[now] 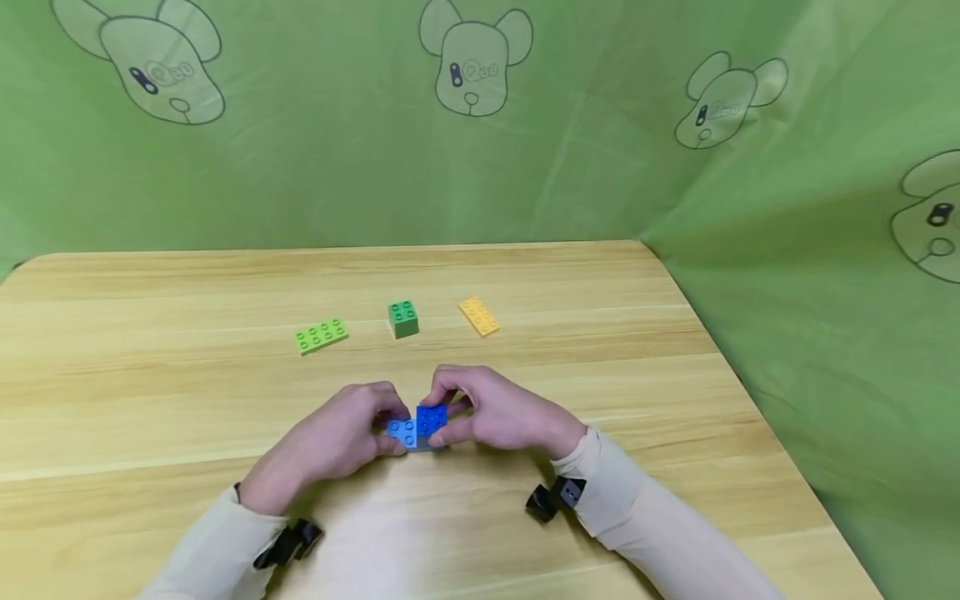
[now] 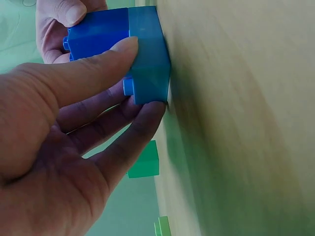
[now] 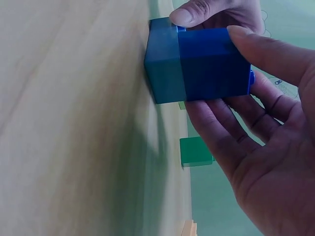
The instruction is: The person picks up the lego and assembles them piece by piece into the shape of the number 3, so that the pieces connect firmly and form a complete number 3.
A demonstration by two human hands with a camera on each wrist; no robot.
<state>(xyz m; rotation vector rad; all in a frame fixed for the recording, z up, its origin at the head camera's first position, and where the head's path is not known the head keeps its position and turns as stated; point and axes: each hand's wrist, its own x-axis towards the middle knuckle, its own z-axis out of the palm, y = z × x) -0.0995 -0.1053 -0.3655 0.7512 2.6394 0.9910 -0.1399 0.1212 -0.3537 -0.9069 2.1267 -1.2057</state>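
On the table near me lies a light blue brick [image 1: 402,430], its studs showing on the left half. A dark blue brick [image 1: 432,419] sits on its right half, and the two faces meet in both wrist views. My left hand [image 1: 341,437] holds the light blue brick, thumb on the near side and fingertips at its far side and end. With my right hand [image 1: 491,410] I pinch the dark blue brick [image 3: 214,64] between thumb and fingers. The light blue brick [image 2: 150,61] rests low, right at the tabletop.
Beyond my hands stand a green brick [image 1: 403,320], a flat lime plate [image 1: 322,336] to its left and a flat yellow-orange plate [image 1: 478,317] to its right. A green curtain [image 1: 337,183] hangs behind and to the right of the wooden table [image 1: 187,375].
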